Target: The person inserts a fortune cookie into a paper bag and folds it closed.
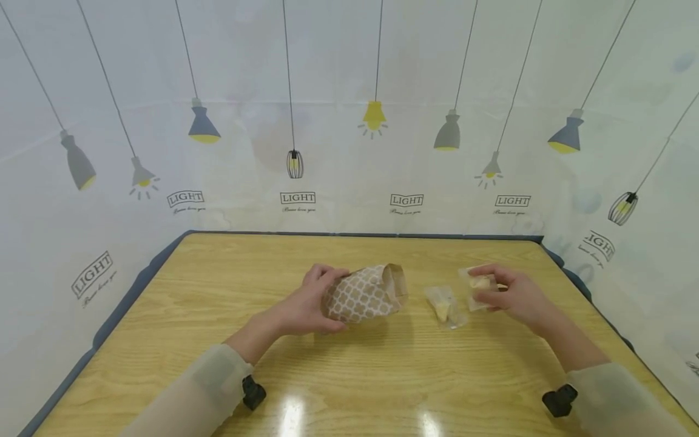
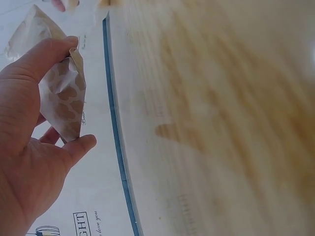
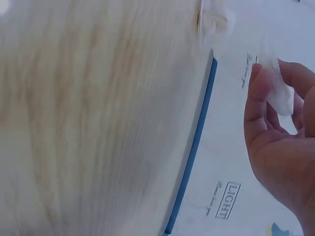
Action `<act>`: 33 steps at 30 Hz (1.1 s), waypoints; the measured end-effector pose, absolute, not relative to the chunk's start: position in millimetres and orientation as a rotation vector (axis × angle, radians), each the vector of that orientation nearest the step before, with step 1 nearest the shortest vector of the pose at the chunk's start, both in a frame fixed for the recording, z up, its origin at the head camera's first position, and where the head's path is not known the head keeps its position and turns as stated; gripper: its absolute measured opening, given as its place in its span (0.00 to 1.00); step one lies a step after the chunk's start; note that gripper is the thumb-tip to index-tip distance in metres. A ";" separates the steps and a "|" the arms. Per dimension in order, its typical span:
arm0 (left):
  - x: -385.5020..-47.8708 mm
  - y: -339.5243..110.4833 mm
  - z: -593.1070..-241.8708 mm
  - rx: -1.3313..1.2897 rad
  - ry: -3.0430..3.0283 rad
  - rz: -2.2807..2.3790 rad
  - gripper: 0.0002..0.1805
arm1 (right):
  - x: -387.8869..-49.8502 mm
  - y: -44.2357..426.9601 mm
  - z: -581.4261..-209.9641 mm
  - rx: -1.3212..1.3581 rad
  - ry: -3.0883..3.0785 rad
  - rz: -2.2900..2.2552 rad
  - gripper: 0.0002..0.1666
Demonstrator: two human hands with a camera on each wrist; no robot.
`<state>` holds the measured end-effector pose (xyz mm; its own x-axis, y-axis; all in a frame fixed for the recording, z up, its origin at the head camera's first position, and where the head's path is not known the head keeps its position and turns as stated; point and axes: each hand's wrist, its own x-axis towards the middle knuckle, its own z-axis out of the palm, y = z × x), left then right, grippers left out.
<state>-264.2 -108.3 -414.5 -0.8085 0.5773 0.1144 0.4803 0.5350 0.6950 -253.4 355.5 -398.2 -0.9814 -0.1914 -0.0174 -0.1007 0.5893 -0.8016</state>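
Note:
My left hand grips a brown paper bag with a white lattice pattern, which lies on its side with its mouth facing right. In the left wrist view the thumb and fingers of the hand are round the bag's end. At the right, my right hand pinches a small clear packet with something pale yellow inside; the right wrist view shows this packet between thumb and fingers of the hand. A second such packet lies between the bag and my right hand.
The wooden table has a dark blue edge along its back and sides. Behind it hangs a pale wall cloth printed with lamps and the word LIGHT. A black device sits at the left wrist, another at the right.

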 end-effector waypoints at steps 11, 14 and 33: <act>-264.2 -108.4 -415.0 0.909 2.625 1.155 0.57 | -237.3 310.0 -383.8 -0.430 2.534 -1.541 0.24; -264.6 -108.3 -414.6 0.901 2.621 1.162 0.57 | -233.7 302.7 -378.1 -0.461 2.490 -1.560 0.25; -263.7 -107.5 -414.4 0.922 2.614 1.135 0.57 | -230.3 264.3 -355.2 -0.480 2.489 -1.510 0.29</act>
<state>-263.7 -107.5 -414.4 -0.8007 0.5898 0.1047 0.4792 0.5257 0.7028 -230.3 264.3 -355.2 -0.9294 -0.3691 0.0050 -0.1749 0.4285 -0.8865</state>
